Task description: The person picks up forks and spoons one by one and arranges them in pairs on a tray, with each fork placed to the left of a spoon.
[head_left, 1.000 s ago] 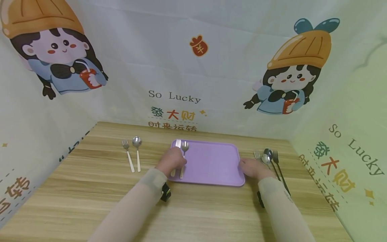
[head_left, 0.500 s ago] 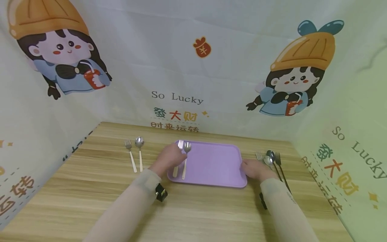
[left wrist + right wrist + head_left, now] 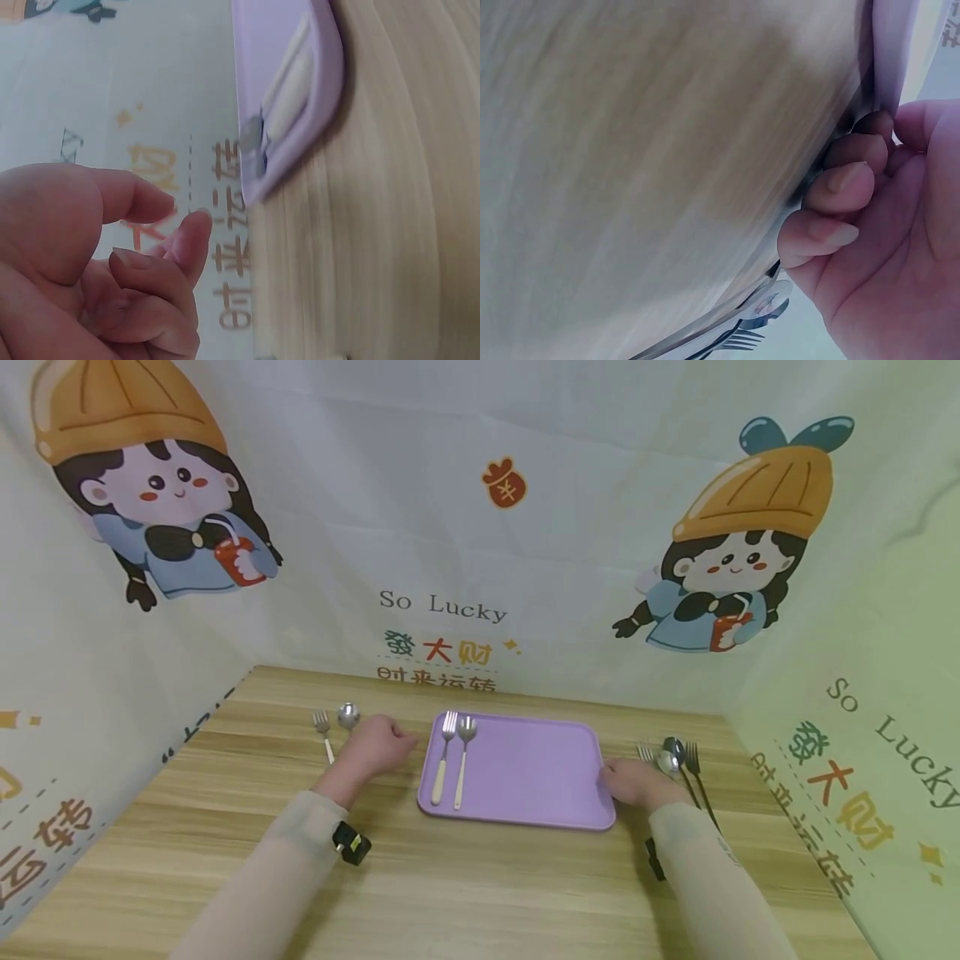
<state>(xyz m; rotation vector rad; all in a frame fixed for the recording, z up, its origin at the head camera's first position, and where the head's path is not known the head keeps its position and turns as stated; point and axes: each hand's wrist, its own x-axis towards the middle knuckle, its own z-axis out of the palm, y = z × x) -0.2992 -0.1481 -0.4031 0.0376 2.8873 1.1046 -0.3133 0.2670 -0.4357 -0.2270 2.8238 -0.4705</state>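
left hand empty, thumb apart | right hand pinches tray at right | 1-sided lift could slide fork, spoon left

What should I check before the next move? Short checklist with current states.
1. Fork and spoon inside the purple tray: ok, side by side at its left end.
2. Right hand gripping the tray: ok, it pinches the right edge.
3. Left hand free: ok, holds nothing and is apart from the tray.
4. Gripped edge flat on the table: cannot tell, fingers hide it.
5. Left-side spoon fully visible: not ok, its handle is hidden behind the left hand in the head view.
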